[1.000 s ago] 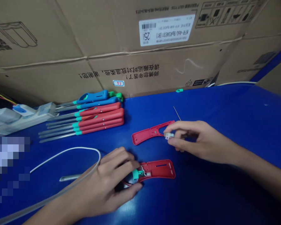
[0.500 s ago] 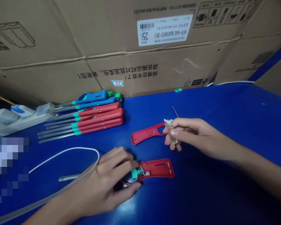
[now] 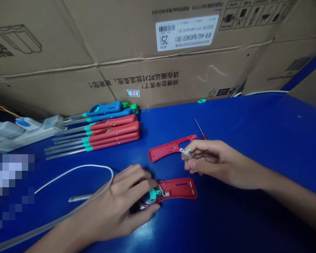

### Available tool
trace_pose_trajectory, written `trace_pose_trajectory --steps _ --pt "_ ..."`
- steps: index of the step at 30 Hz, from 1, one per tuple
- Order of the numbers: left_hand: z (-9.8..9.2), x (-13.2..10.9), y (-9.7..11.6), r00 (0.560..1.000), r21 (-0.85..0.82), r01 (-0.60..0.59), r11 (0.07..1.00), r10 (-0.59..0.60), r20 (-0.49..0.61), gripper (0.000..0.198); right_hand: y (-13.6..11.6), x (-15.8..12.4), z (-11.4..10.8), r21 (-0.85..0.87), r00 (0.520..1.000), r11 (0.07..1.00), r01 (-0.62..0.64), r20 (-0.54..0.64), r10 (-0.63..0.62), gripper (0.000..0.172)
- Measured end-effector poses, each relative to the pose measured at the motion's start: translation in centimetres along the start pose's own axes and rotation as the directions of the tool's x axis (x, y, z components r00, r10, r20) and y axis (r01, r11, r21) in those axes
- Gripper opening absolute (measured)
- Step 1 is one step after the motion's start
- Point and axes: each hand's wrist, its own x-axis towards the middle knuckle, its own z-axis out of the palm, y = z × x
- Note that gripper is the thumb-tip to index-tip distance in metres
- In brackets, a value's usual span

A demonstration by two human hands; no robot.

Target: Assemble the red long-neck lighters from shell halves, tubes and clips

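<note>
My left hand (image 3: 123, 203) presses down on the left end of an open red plastic handle shell (image 3: 177, 189), fingers curled around its green collar and wiring; a metal tube (image 3: 80, 198) sticks out to the left. My right hand (image 3: 209, 158) pinches a small clear and white part (image 3: 185, 153) between thumb and fingers, held just above the blue table. A second red shell half (image 3: 170, 147) lies flat right behind that part. A thin screwdriver (image 3: 200, 128) lies beyond my right hand.
Stacked finished red and blue long-nosed lighters (image 3: 105, 131) lie at the left back. Cardboard boxes (image 3: 152, 52) wall the rear. A white cable (image 3: 76, 172) loops on the blue table (image 3: 252, 119); a white power strip (image 3: 21, 131) sits far left.
My right hand has turned the small part and brought it lower and left, toward the open shell. My left hand has stayed on the shell.
</note>
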Motion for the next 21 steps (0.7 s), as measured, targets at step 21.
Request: trace_pose_trajectory --steps 21 --pt "0.02 -0.04 0.01 1.000 0.003 0.002 1.000 -0.002 0.004 0.018 0.22 -0.08 1.05 -0.125 0.993 0.992 0.005 -0.116 -0.020 0.039"
